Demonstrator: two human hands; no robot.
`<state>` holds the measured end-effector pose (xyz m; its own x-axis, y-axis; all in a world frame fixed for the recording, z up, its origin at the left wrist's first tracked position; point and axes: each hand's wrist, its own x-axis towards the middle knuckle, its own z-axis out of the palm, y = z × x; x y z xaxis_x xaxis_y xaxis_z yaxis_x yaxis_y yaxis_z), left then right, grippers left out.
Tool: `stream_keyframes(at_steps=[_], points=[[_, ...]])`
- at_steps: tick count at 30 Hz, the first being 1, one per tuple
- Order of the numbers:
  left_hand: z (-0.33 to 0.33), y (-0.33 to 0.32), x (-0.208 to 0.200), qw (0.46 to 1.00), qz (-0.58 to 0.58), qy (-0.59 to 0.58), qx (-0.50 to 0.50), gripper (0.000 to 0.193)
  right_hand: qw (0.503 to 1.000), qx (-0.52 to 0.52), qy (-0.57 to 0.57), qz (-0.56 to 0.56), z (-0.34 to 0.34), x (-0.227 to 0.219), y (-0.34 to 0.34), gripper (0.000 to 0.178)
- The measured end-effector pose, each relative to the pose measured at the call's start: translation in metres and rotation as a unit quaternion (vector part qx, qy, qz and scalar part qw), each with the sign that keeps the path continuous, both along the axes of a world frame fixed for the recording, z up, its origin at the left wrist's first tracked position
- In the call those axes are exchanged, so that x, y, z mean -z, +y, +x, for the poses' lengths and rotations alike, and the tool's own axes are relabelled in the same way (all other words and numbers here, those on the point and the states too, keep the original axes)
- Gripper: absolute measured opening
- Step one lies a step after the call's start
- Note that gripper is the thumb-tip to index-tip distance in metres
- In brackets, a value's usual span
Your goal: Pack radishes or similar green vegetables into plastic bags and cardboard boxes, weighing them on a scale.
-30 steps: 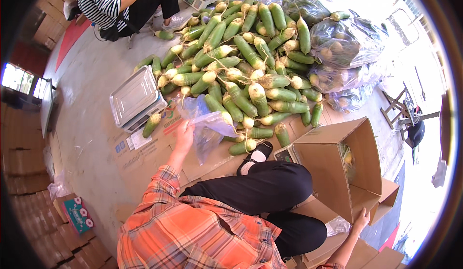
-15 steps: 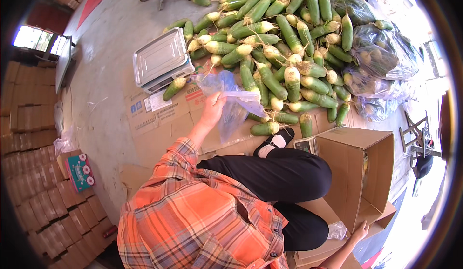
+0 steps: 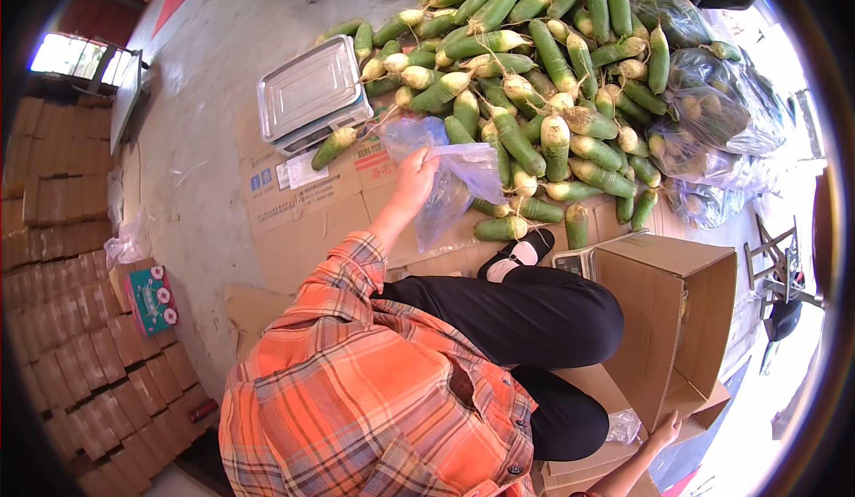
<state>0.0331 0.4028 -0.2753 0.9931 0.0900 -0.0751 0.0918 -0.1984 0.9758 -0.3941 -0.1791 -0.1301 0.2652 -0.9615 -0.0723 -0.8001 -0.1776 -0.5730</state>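
A thin bluish, see-through plastic bag (image 3: 450, 185) hangs crumpled from my left hand (image 3: 415, 179), whose fingers are closed round its gathered edge. Just beyond it lies a big heap of green radishes (image 3: 499, 61) with pale root ends. At the lower right, my right hand (image 3: 664, 429) grips the lower edge of an open cardboard box (image 3: 643, 319). That box lies on its side, its opening turned to the right. Its inside shows only in part.
A metal-topped scale (image 3: 308, 92) stands left of the heap, with a single radish (image 3: 334, 149) beside it. Flattened cardboard (image 3: 307, 221) covers the floor. Filled plastic bags (image 3: 726, 105) lie at the far right, near a stool (image 3: 777, 252). Stacked cartons (image 3: 62, 319) line the left side.
The whole view has shifted slightly to the right. My left hand still holds the plastic bag, and my right hand stays on the box edge.
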Motion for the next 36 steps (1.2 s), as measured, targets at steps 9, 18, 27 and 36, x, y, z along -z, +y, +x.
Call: stream_keyframes(at_steps=[9, 18, 27, 36], points=[[0.005, -0.005, -0.014, 0.999, -0.015, 0.034, -0.011, 0.011, 1.0, -0.014, 0.008, -0.015, -0.008, 0.009, -0.011, 0.038], [0.003, -0.012, -0.022, 0.998, -0.011, 0.062, 0.0, 0.011, 0.998, -0.014, -0.056, -0.012, 0.001, 0.002, 0.008, 0.032], [0.008, -0.009, 0.004, 0.997, 0.017, 0.056, 0.043, 0.015, 0.995, -0.026, 0.003, -0.092, 0.007, -0.004, 0.023, 0.029], [0.002, -0.016, 0.004, 0.995, 0.042, 0.06, 0.073, 0.013, 0.994, 0.03, 0.021, -0.101, 0.023, -0.023, 0.042, 0.031]])
